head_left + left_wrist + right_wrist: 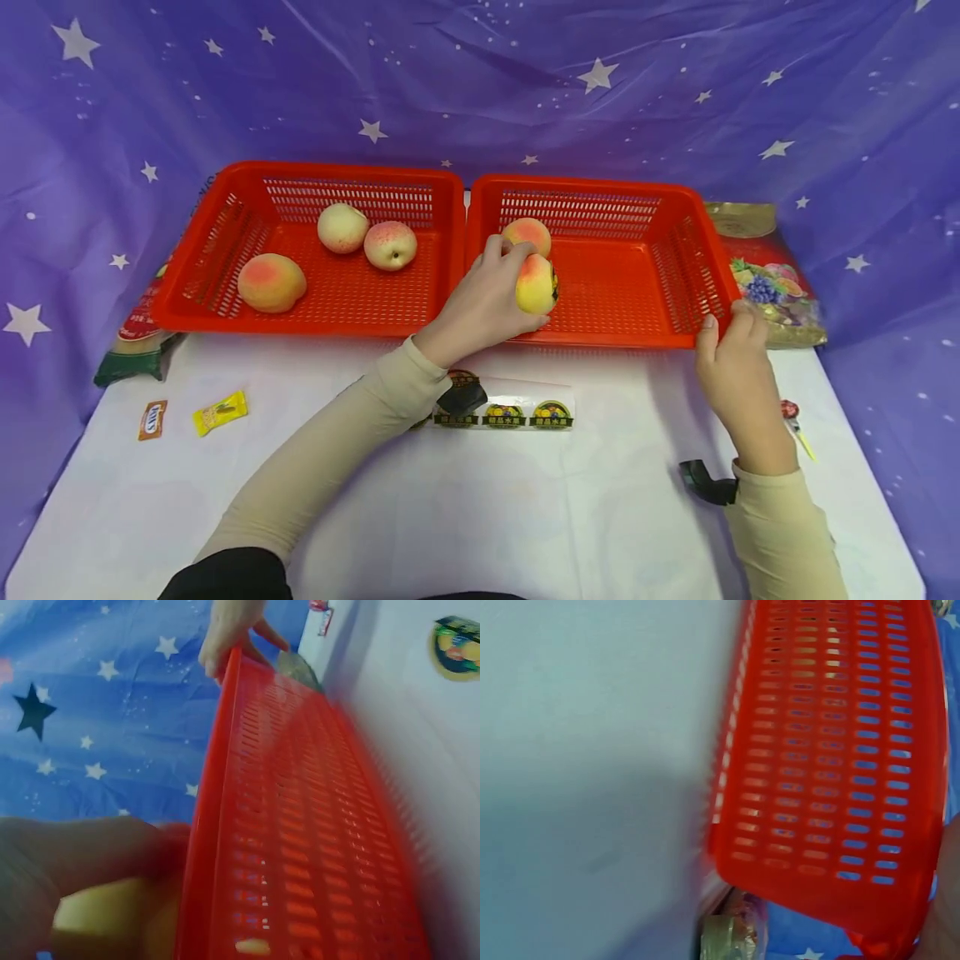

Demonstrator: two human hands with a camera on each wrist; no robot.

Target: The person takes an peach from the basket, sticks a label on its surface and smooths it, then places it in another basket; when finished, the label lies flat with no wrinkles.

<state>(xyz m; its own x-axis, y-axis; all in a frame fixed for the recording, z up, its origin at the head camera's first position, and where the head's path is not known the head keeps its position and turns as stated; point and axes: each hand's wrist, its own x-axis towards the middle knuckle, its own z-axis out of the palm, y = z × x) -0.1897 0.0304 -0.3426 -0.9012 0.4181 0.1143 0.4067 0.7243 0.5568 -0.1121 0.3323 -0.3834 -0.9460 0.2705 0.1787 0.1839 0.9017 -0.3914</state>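
Note:
In the head view my left hand (491,292) grips a yellow-and-red peach (534,285) with a dark sticker on its side, over the left part of the right red basket (600,337). Just behind it another peach (527,233) lies in that basket. My right hand (738,367) holds the basket's front right corner, thumb at the front and fingers over the rim. The left red basket (337,327) holds a large orange peach (272,283) and two paler peaches (390,246). In the left wrist view the held peach (105,915) shows under the thumb, beside the basket wall.
A strip of round fruit stickers (517,408) lies before the baskets. At left are a yellow packet (221,412) and a small orange packet (152,420). Printed bags (772,283) flank the baskets. A red-topped item (790,408) sits beside my right forearm. Starry purple cloth hangs behind.

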